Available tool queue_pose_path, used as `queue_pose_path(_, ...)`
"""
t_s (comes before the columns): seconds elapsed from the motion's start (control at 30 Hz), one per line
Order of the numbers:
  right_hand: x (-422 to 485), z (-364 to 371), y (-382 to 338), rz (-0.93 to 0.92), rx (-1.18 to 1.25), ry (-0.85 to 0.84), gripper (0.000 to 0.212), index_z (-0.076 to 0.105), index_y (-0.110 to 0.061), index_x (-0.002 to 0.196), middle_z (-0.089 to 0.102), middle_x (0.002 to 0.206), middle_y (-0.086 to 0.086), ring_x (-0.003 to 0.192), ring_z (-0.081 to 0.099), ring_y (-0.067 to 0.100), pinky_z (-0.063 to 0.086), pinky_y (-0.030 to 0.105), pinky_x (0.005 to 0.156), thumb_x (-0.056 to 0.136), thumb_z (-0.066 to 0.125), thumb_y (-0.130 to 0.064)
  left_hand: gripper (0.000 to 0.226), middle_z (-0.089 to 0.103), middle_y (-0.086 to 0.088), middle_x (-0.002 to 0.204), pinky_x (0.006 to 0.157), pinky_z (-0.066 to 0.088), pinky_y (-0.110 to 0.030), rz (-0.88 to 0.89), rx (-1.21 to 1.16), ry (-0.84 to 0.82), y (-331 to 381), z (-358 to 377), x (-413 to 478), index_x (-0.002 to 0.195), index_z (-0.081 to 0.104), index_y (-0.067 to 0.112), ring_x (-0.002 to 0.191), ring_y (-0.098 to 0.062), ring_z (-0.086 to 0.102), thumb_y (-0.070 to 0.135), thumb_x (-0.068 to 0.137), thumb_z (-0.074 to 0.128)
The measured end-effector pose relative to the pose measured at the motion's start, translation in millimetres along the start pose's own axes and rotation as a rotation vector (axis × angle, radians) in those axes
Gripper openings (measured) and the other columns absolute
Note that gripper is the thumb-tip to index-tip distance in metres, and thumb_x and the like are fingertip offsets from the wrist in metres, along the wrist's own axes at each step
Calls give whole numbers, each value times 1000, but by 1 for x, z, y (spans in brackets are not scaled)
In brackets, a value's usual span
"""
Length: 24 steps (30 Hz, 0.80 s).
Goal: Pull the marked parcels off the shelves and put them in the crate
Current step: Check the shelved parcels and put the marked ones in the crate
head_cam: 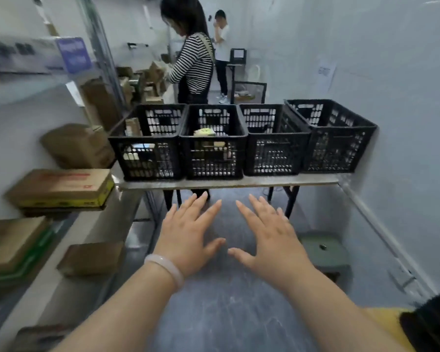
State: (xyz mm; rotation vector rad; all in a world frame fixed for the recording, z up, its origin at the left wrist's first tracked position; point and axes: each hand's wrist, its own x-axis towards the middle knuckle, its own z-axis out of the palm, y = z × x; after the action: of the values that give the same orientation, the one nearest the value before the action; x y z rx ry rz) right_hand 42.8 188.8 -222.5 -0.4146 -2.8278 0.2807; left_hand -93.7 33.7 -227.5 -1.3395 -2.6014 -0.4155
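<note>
Grey shelves (92, 224) on the left carry brown cardboard parcels (61, 188), too blurred to read any marks; four black slotted crates (214, 158) stand in a row on the table (229, 183) ahead. Left hand (186, 237) and right hand (269, 240) hover before it, each grip wide, holding nothing.

Wearer's arms, head view. The left hand (186, 235) and right hand (269, 237) are bare, as are both forearms. A pale, milky, smooth round bangle (165, 266) circles the left wrist. At lower right, a yellow garment (389, 323) shows beside a black patch (432, 323), too blurred to identify.
</note>
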Motion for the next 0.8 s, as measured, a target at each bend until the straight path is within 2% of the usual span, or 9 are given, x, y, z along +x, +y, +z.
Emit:
queue_pose_path(0.17,79,46,-90,-261,24,-72,91,-12,-46,149,-12,161,-13,146,-16,6,-11,37,119,81,42,-74,80,8,7,164,121,6,-45,-259,86,61,-106,-28,-38,152,7,46,151,-15,3,68,87,47)
queue_pose_path(0.33,127,85,-174,-573,92,-172,88,-23,-56,139,-23,153,-22,142,-22,1,-13,33,117,79,37,-79,74,21,2,162,120,16,-48,-562,121,175,-177,-56,-106,151,26,40,149,-20,18,61,86,54)
queue_pose_path(0.43,145,106,-230,-748,159,-216,87,-21,-56,141,-20,154,-22,145,-18,3,-9,34,118,75,30,-82,73,13,7,164,121,12,-47,-765,170,170,-207,-65,-149,152,18,43,150,-17,11,65,88,45)
queue_pose_path(0.53,157,127,-280,-905,204,-272,89,-13,-52,146,-18,154,-23,141,-22,-2,-11,32,117,74,29,-82,74,6,8,164,121,6,-44,-920,203,161,-227,-68,-185,152,11,46,151,-15,5,68,88,40)
queue_pose_path(0.7,182,158,-340,-1119,230,-348,90,-16,-52,143,-9,160,-16,144,-15,2,-9,31,116,74,33,-80,74,5,8,164,121,11,-41,-1143,227,203,-252,-71,-212,152,9,47,150,-14,4,68,88,40)
queue_pose_path(0.8,213,172,-363,-1182,217,-351,91,-7,-48,149,-3,162,-13,148,-8,7,-2,32,119,77,41,-76,72,8,9,164,120,13,-39,-1247,201,242,-265,-66,-205,152,11,47,149,-15,7,66,89,41)
